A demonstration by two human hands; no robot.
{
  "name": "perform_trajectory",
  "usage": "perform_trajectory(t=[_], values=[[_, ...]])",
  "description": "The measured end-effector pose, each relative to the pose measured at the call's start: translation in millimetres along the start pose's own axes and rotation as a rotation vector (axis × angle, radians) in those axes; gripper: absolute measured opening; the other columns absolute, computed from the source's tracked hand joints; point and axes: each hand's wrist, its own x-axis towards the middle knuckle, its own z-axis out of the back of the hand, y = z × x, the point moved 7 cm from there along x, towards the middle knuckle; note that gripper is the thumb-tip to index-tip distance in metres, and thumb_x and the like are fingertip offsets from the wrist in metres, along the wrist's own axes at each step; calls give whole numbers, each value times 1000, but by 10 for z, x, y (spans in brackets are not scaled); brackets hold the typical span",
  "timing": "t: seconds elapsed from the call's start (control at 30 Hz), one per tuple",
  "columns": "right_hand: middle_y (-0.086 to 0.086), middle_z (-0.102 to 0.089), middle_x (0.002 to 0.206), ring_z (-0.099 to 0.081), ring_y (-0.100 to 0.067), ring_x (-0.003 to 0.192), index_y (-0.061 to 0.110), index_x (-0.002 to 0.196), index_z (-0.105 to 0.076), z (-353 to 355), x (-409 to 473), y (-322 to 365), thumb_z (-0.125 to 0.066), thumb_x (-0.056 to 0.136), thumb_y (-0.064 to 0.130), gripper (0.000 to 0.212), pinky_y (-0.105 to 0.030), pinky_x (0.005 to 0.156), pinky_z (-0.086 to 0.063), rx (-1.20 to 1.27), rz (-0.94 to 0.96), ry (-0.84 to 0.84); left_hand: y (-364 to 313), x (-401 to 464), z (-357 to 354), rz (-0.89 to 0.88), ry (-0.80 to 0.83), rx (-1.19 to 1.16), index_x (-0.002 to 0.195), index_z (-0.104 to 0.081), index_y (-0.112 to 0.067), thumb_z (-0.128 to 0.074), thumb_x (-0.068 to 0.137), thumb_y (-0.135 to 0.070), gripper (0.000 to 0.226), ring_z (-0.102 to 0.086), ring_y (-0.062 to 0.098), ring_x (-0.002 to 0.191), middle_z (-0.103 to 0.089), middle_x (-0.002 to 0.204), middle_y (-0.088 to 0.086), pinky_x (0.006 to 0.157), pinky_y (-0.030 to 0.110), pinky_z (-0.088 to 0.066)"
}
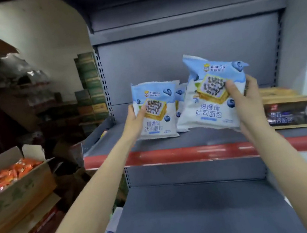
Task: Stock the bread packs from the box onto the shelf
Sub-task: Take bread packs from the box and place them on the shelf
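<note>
Two blue-and-white bread packs are at the grey shelf (200, 135) with the red front strip. My left hand (135, 118) grips the left edge of the smaller-looking pack (156, 114), which stands upright on the shelf. My right hand (244, 100) holds the right side of the nearer pack (210, 97), tilted and lifted just above the shelf. A third pack (179, 95) shows partly behind them, between the two. No bread box is in view.
A dark boxed product (296, 111) lies on the same shelf at the right. A lower grey shelf (200, 208) sits below. To the left stands an open carton of orange packets (10, 174) on stacked boxes, with green cartons (90, 85) further back.
</note>
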Motion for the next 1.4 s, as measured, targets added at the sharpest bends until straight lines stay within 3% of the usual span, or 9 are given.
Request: perform_trajectory(t=[0.17,0.27,0.43,0.67,0.87,1.03,1.13,1.2,1.4], values=[[-2,-59,124,-59,-14,109,17,136,-36,-570,90,-321,-58,92,31,51,-32,96,-47,-52,-25,55,399,422,-80,82,107,417,115,-56,-12,-48,92,-53,49,-58,19,107,-62,116,-1,88,34,-45],[-4,-44,138,-46,-18,125,15,146,-20,-1039,-76,-630,-54,94,22,62,-24,100,-36,-261,-36,246,468,464,-19,108,151,424,118,-56,-13,-41,93,-55,51,-53,16,106,-57,115,-7,91,32,-41],[-14,-24,150,-28,-33,132,22,151,0,-1102,-250,-665,-55,92,32,80,-43,106,-26,-711,131,229,441,280,152,191,103,302,138,-43,-16,-31,99,-49,52,-43,23,130,-45,143,4,108,41,-35],[-2,-41,138,-32,-14,129,18,137,-41,-584,-1125,-312,-49,93,23,46,-22,109,-23,-702,446,276,-213,-875,395,-293,-256,231,111,-57,-24,-46,94,-32,22,-58,6,98,-66,106,-8,83,22,-40],[-1,-68,90,-60,-11,87,5,95,-69,177,-1982,-405,-45,90,4,24,-22,80,-47,-626,600,278,-19,-2004,-14,-579,-163,482,88,-65,-20,-41,95,-31,27,-53,0,52,-59,57,-12,51,22,-40],[7,-68,77,-62,-9,69,18,96,-67,918,-2478,-1155,-46,91,20,22,-21,61,-47,-868,163,516,742,-2693,-429,-485,213,781,91,-66,-23,-43,94,-38,28,-59,10,49,-65,62,-11,40,25,-40],[7,-64,72,-63,-15,65,28,108,-62,1454,-2907,-1772,-51,94,23,19,-36,62,-50,-1133,-159,834,1453,-3137,-627,-101,635,988,117,-58,-29,-49,93,-38,27,-67,14,87,-70,102,-12,63,27,-47],[6,-67,94,-65,-15,77,27,118,-56,1870,-3275,-2142,-50,95,26,24,-39,73,-52,-1126,-469,1040,1856,-3482,-687,129,868,1027,126,-52,-30,-49,94,-37,33,-61,16,106,-65,117,-10,76,29,-47],[-5,-58,109,-58,-27,102,16,123,-53,2947,-4140,-2737,-53,94,19,30,-40,88,-46,-1053,-1045,963,2793,-4532,-798,587,798,761,116,-61,-25,-55,91,-21,25,-63,15,102,-68,111,-3,82,29,-49]])
